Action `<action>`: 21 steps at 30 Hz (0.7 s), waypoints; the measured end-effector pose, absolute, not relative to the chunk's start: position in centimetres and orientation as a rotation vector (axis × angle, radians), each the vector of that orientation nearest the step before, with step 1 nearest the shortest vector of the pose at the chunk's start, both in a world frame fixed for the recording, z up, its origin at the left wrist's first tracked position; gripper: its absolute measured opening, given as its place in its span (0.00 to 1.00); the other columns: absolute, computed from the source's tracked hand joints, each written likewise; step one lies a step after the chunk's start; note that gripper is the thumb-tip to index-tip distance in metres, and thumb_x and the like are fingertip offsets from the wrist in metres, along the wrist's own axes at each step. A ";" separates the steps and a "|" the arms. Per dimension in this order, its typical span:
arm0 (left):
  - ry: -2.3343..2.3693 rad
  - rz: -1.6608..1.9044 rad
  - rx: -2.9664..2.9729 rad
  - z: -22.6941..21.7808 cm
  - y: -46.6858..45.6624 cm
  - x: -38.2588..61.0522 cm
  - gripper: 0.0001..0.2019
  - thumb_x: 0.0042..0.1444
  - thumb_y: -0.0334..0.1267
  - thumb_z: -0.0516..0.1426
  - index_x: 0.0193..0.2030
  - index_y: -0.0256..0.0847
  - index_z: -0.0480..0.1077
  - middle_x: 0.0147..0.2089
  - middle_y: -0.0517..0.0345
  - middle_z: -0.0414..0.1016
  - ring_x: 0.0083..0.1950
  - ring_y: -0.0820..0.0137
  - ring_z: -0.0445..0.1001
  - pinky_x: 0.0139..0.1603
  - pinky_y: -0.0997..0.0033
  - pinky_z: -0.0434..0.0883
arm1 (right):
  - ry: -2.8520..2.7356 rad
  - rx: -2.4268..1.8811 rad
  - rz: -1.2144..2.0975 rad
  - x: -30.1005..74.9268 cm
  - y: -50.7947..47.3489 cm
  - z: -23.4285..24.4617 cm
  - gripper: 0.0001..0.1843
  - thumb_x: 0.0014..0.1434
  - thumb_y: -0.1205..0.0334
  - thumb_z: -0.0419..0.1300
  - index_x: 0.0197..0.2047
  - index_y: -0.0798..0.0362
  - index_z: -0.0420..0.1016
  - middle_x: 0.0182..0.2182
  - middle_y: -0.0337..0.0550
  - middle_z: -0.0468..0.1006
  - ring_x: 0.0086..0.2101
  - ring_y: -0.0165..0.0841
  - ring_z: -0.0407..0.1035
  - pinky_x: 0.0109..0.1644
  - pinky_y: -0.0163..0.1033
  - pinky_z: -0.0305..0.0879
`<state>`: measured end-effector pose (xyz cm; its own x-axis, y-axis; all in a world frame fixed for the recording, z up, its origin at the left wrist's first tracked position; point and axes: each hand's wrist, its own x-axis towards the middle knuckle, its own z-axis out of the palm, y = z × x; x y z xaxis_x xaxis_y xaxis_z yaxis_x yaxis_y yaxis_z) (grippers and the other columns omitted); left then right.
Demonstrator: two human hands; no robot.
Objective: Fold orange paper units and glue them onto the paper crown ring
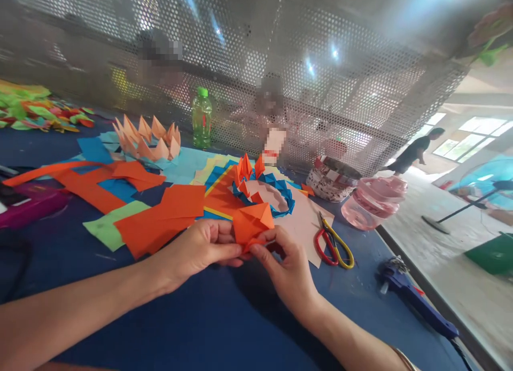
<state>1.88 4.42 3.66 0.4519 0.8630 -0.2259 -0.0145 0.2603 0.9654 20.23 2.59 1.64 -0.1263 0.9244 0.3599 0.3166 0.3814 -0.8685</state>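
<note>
**View:** head camera, directed forward and down across a blue table (180, 323).

**Left hand (196, 250):** was partly closed, with the fingers curled; the folded orange paper piece (252, 226) was gripped at its left side between the fingertips and thumb.

**Right hand (284, 269):** was partly closed in a pinch; the lower edge of the same piece was held between the thumb and forefinger.

**Folded piece position:** was held between both hands, just above the table's front area and clear of the surface.

**Nearest items:** a paper ring (262, 192) of blue and orange folds was placed just beyond the hands, on loose orange and yellow paper. A pink card (300, 226) was laid beside it, with red-and-yellow-handled scissors (334, 242) on the card's right edge.

**Left table area:** orange paper strips and sheets (160, 218) and a green paper sheet (108, 226) were spread out. A peach folded paper ring (148, 141) was placed farther back, and a heap of mixed coloured paper (28, 109) lay at the far left.

**Far table edge:** a green plastic bottle (201, 118), a patterned basket (332, 178) and a pink plastic jar (374, 200) were positioned before a perforated metal screen (320, 66).

**Right table edge:** a blue glue gun (417, 301) was laid down.
</note>
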 end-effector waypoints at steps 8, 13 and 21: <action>0.866 0.781 1.137 3.5 4.3 1.7 0.14 0.47 0.42 0.68 0.42 0.44 0.79 0.41 0.57 0.83 0.43 0.68 0.80 0.45 0.73 0.75 | -1.604 -1.128 0.649 19.0 2.7 1.9 0.03 0.56 0.64 0.63 0.31 0.53 0.73 0.29 0.37 0.76 0.30 0.29 0.69 0.34 0.33 0.65; 0.844 0.771 1.164 3.7 4.1 1.9 0.17 0.46 0.42 0.69 0.44 0.43 0.79 0.44 0.55 0.83 0.46 0.66 0.78 0.46 0.72 0.75 | -1.596 -1.150 0.652 19.3 2.6 1.8 0.04 0.56 0.63 0.62 0.30 0.53 0.73 0.28 0.38 0.76 0.30 0.30 0.69 0.34 0.35 0.66; 0.899 0.861 1.155 3.2 4.0 2.4 0.16 0.42 0.41 0.70 0.39 0.43 0.80 0.41 0.56 0.83 0.42 0.67 0.79 0.41 0.73 0.75 | -1.665 -1.081 0.530 19.3 2.4 1.9 0.02 0.57 0.65 0.62 0.33 0.52 0.71 0.31 0.38 0.74 0.30 0.28 0.68 0.33 0.33 0.66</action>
<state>2.37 4.01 3.18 0.3944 0.9087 -0.1367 -0.0967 0.1890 0.9772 19.31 2.38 1.91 -0.0598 0.8532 0.5182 0.3963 0.4968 -0.7721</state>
